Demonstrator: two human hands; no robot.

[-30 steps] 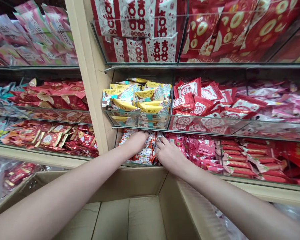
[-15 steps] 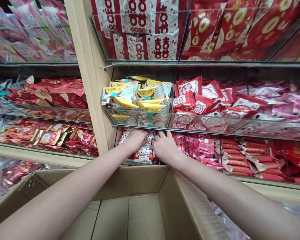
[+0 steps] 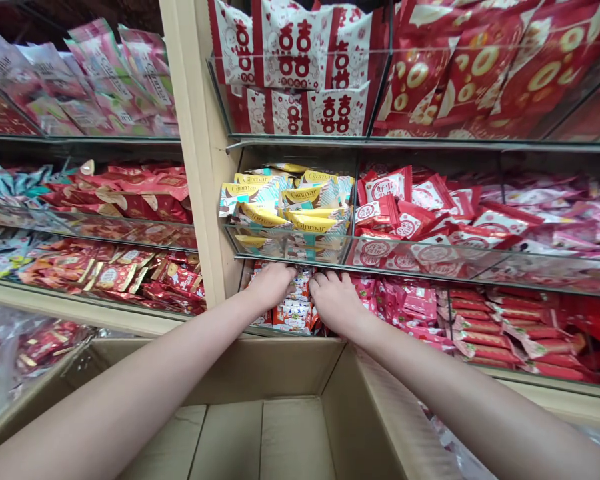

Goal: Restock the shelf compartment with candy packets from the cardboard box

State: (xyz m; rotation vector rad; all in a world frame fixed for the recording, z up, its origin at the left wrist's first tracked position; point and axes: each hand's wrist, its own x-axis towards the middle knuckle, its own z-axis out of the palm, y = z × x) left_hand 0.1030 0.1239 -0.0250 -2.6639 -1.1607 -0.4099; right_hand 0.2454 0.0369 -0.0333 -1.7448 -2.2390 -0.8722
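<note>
Small white, orange and red candy packets (image 3: 293,315) fill a bottom-shelf compartment under the yellow Ginmar packets (image 3: 307,223). My left hand (image 3: 273,283) rests on their left side, its fingers curled down and partly hidden beneath the shelf above. On their right side lies my right hand (image 3: 336,300), palm down, with its fingers a little apart and nothing seen in its grasp. Pink packets (image 3: 415,300) are just right of it. Below my forearms stands an open cardboard box (image 3: 280,367) with its bottom showing.
A clear shelf front (image 3: 420,260) runs just above my hands. A wooden upright (image 3: 200,153) stands to the left. Red packets (image 3: 485,330) lie at the right, and more red packets (image 3: 115,277) at the left. Large white and red bags (image 3: 295,47) stand on the top shelf.
The shelves and packets have shifted slightly right and down in the view. My right hand's fingers lie flatter on the packets; my left hand has barely moved.
</note>
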